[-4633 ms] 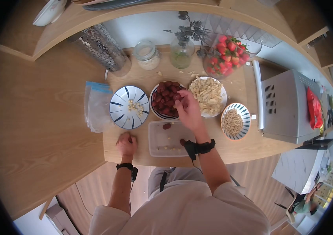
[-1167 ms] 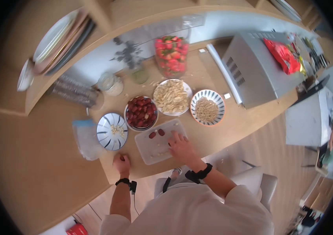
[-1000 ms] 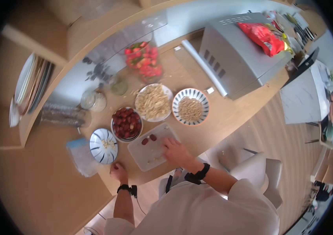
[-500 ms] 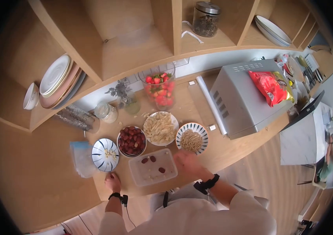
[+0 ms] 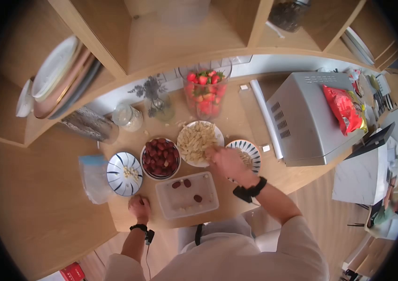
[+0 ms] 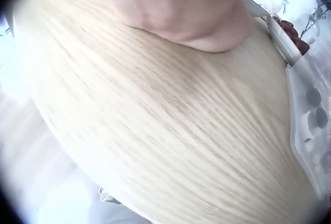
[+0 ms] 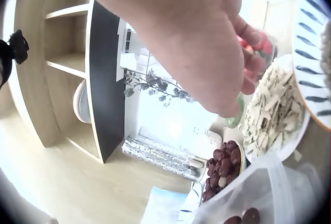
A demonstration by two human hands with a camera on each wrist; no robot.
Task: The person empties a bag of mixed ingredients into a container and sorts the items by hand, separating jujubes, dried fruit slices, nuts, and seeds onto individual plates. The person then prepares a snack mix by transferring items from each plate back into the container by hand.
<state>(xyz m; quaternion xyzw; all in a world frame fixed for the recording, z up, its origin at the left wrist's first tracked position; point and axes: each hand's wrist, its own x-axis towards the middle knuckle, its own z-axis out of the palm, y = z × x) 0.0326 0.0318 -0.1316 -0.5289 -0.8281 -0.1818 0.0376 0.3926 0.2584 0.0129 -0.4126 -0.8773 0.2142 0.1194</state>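
Observation:
My right hand (image 5: 234,165) reaches over the plate (image 5: 219,136) of pale dried slices (image 5: 194,140), fingers bent above its right side; in the right wrist view the hand (image 7: 207,53) shows nothing between its fingers. My left hand (image 5: 139,208) rests on the table with curled fingers; a dark spot shows at them, and whether it is a held thing I cannot tell. In the left wrist view, the hand's (image 6: 181,12) fingers are out of sight. Between the hands, the clear plastic container (image 5: 166,206) holds three dark red dates (image 5: 198,198) and small pale bits.
Left of the slices stand a bowl of dates (image 5: 161,157) and a striped plate (image 5: 119,185) with pale pieces. A striped bowl (image 5: 254,151) is partly under my right forearm. Behind are a strawberry container (image 5: 206,96), jar (image 5: 127,118) and vase (image 5: 161,110); an appliance (image 5: 297,126) stands right.
My right hand has moved from the container's right side up to the slices. My left hand stays on the table beside the container. The head view has shifted.

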